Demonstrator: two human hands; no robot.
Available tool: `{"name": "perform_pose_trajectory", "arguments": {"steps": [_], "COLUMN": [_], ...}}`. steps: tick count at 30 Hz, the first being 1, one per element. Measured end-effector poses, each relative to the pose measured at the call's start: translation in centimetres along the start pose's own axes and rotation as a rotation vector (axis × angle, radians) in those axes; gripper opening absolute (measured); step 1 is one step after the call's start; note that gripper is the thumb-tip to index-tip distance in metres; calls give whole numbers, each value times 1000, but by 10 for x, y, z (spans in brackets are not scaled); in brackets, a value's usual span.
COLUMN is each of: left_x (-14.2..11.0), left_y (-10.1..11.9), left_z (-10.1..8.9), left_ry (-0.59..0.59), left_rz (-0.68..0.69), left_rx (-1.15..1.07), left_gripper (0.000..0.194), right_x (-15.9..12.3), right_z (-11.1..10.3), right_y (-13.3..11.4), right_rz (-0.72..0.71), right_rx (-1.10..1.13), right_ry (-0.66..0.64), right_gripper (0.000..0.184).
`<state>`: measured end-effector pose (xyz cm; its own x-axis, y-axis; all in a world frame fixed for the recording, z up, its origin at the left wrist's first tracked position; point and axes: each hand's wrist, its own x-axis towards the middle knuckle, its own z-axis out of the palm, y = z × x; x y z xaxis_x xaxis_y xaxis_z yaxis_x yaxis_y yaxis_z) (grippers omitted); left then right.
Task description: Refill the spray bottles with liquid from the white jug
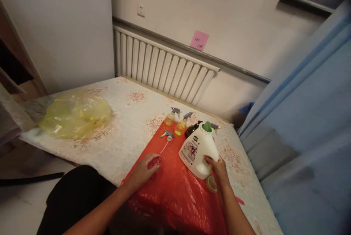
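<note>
My right hand (218, 171) grips the lower side of a large white jug (197, 149) with a green cap, tilted on a red plastic sheet (175, 191). My left hand (144, 172) lies on the sheet with its fingers closed round a small clear bottle (155, 161) that looks red against the sheet. A loose grey spray head with a thin tube (167, 137) lies just beyond that bottle. Two small spray bottles of yellow liquid (177, 122) and a dark bottle (192, 129) stand behind the jug.
The red sheet covers part of a flower-patterned bed (128, 118). A crumpled yellow plastic bag (75, 115) lies at the left. A small round lid (211, 184) sits by my right wrist. A white radiator (161, 66) lines the wall; blue curtain (307, 118) hangs at right.
</note>
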<state>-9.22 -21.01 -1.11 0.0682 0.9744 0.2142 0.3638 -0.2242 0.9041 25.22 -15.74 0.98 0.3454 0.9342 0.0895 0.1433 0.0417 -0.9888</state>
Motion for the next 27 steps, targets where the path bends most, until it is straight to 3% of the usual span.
{"name": "perform_pose_trajectory", "arguments": {"steps": [6,10,14,20,27], "left_x": [-10,-18,-22,-18,-21], "left_y": [-8,-16,-33,-55,-47], "left_z": [-2,-7,-10,-11,-8], "left_ry": [-68,-178,-279,-306,-278], "left_rz": [-3,-56,-60,11,49], "left_rx": [2,43,77,95,134], "left_gripper": [46,77,101,98,87], "right_x": [0,-4,-15,-38,-81], "right_z": [18,16,5,-16,-24], "right_y": [-18,-53,-96,-143,-190], "right_rz": [-23,-62,-76,-97,-128], "right_rx": [20,-12,-83,-386,-835], "right_ry": [60,30,-89,-234,-334], "right_gripper": [44,39,34,33,29]}}
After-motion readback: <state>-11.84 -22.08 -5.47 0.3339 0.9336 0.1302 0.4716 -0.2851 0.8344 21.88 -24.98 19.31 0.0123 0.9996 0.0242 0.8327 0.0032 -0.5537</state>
